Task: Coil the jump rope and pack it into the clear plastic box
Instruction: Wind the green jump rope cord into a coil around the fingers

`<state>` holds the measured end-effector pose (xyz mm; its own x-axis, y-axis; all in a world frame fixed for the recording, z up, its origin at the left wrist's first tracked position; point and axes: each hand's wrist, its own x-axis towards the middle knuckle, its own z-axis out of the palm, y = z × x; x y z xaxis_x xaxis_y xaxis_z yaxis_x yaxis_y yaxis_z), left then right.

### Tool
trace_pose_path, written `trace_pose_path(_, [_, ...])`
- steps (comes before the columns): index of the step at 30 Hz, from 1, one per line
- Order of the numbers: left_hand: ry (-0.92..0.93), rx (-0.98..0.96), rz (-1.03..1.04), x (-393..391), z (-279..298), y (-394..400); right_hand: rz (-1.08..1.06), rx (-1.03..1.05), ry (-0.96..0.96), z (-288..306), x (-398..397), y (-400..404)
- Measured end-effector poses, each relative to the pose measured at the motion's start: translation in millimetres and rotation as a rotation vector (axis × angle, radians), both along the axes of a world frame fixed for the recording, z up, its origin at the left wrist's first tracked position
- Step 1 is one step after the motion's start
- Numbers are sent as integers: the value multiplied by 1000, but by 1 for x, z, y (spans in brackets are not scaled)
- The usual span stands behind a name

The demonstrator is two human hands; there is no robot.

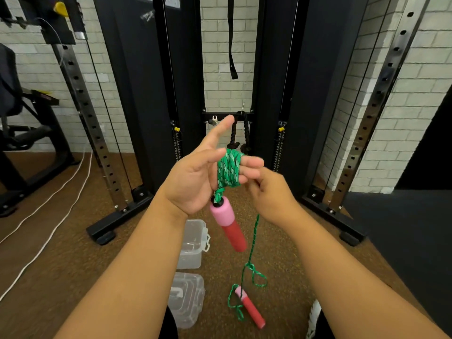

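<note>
Circling fingers (252, 162) of upturned left hand (193, 182): rope (228, 167).

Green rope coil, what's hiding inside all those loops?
Fingers of the left hand: the green rope coil is wound round them. Two fingertips poke out past it. The parts under the rope are covered, so I can't count the fingers inside.

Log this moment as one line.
stage: coiling | left hand: coil wound on fingers | right hand: holds loose rope | clear box: on floor
</note>
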<state>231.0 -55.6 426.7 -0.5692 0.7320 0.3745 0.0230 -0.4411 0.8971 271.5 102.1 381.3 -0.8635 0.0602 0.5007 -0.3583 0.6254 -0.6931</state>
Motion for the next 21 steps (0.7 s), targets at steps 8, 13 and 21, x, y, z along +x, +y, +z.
trace_pose_path(8, [52, -26, 208, -6, -2, 0, 31, 461, -16, -13, 18, -21])
trace_pose_path(13, [143, -159, 256, -9, -7, -3, -15, 635, 131, -1, 26, -21])
trace_pose_path(21, [162, -308, 210, -9, -20, 2, -78, 592, 257, 34, 22, -6])
